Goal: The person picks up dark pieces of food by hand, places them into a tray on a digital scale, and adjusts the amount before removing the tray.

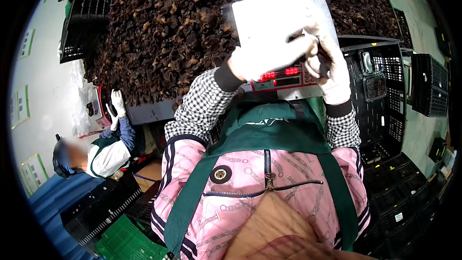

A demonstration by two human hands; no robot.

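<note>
My left hand [269,58], in a white glove, reaches right across the front of the scale's metal plate [269,14]. Its fingers meet my right hand [334,72], also gloved, at the plate's right side. The fingers of my right hand are curled round something dark, too small to name. Glare washes out the fingers of my left hand. Below the hands, the scale's display [284,76] shows red digits. Dark, crinkled pieces like dried fungus [178,29] lie heaped left of the scale.
More dark pieces [356,5] fill a tray at the upper right. A black crate [385,115] on the right holds clear plastic boxes [375,87]. At the left, a co-worker [103,156] in white gloves is beside another scale. A green crate [130,240] stands at the lower left.
</note>
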